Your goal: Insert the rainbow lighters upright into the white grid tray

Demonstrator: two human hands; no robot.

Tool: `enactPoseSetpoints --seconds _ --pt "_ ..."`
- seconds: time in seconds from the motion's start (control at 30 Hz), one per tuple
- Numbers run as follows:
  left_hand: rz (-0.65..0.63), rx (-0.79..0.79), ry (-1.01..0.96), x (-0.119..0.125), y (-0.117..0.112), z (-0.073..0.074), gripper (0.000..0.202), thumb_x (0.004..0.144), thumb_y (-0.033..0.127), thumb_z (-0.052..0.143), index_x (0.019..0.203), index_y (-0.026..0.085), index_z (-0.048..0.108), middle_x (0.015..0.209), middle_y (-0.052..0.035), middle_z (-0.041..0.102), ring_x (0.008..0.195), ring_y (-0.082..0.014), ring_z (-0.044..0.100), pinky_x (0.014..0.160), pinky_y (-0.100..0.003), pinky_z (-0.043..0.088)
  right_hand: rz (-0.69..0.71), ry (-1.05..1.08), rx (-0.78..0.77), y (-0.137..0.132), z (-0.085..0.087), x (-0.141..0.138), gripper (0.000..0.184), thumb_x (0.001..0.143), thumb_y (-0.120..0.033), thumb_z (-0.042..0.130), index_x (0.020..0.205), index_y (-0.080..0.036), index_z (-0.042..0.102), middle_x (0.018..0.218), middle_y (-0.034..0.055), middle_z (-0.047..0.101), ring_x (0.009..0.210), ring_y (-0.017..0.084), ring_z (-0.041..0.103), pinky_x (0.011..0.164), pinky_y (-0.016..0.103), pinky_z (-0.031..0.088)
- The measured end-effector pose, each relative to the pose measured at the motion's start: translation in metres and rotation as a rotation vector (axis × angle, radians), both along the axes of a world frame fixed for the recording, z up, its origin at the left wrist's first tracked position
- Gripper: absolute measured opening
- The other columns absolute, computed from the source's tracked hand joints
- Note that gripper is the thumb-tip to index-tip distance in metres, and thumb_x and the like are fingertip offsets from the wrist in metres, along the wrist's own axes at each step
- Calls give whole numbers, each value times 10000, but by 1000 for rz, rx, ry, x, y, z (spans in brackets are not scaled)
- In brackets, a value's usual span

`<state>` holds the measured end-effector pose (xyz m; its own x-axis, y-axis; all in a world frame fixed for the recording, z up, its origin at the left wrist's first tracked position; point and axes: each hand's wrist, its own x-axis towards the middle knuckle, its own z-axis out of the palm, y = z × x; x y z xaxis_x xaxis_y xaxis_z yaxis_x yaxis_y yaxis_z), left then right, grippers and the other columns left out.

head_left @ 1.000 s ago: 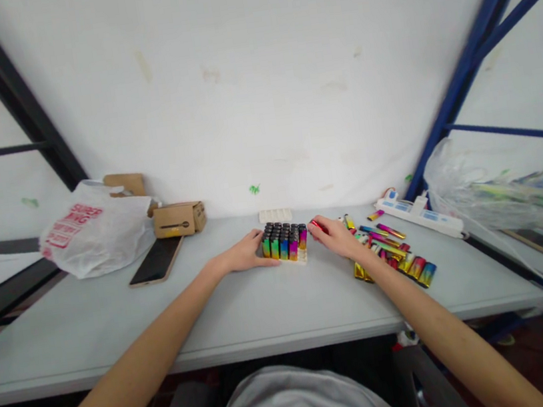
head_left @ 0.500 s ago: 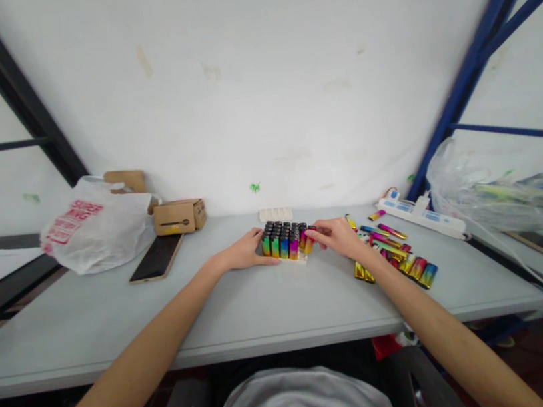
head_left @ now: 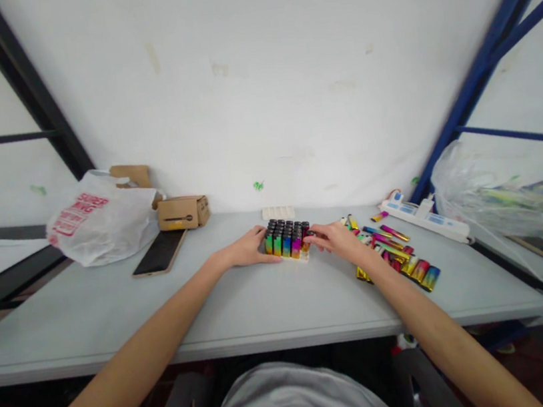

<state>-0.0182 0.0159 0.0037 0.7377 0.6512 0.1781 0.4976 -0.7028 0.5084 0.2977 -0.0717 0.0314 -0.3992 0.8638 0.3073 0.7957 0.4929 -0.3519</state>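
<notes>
Rows of shiny multicoloured lighters with black tops stand upright, packed together in a low white tray. Around the left end of the tray is my left hand, its thumb along the front and its fingers behind. My right hand pinches a lighter by its black top at the right end of the rows; my fingertips partly cover it. Under and beside my right forearm lies a loose pile of metallic coloured lighters.
A second white tray lies behind the rows, near the wall. To the left are a phone, a cardboard box and a white plastic bag. On the right are a power strip and a clear plastic bag.
My right hand has moved slightly inward and down, and the lighter it holds now sits closer against the rows. My left hand stays at the tray. The whole view has shifted slightly.
</notes>
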Motion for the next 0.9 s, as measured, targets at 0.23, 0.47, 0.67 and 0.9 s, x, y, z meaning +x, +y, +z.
enactPoseSetpoints --seconds 0.23,0.47,0.67,0.9 --pt "11 16 16 -1 1 -1 954 804 812 815 1514 215 596 1520 -158 617 1424 -397 587 1293 -522 423 -180 -133 68 0 5 2 613 1157 -608 473 825 -199 787 706 64 744 689 203 666 696 291 381" --pt "5 18 23 -2 0 0 926 803 829 812 1457 196 642 1491 -158 630 1397 -394 603 1291 -493 428 -315 -111 118 11 0 41 441 1194 -406 407 1149 -168 775 1020 125 811 977 256 744 921 319 487" --pt "1 35 2 -3 2 -2 940 810 808 829 1503 210 613 1514 -152 629 1388 -388 609 1276 -496 441 -296 -339 -52 16 -14 46 407 1096 -429 668 1360 -126 736 1233 181 774 1178 306 712 1050 373 487" --pt "-4 34 3 -3 3 -3 927 810 803 830 1499 219 620 1511 -139 633 1399 -381 603 1287 -489 432 -284 -341 -79 15 -11 41 314 1096 -334 670 1341 -155 754 1273 180 731 1151 273 728 1024 333 497"
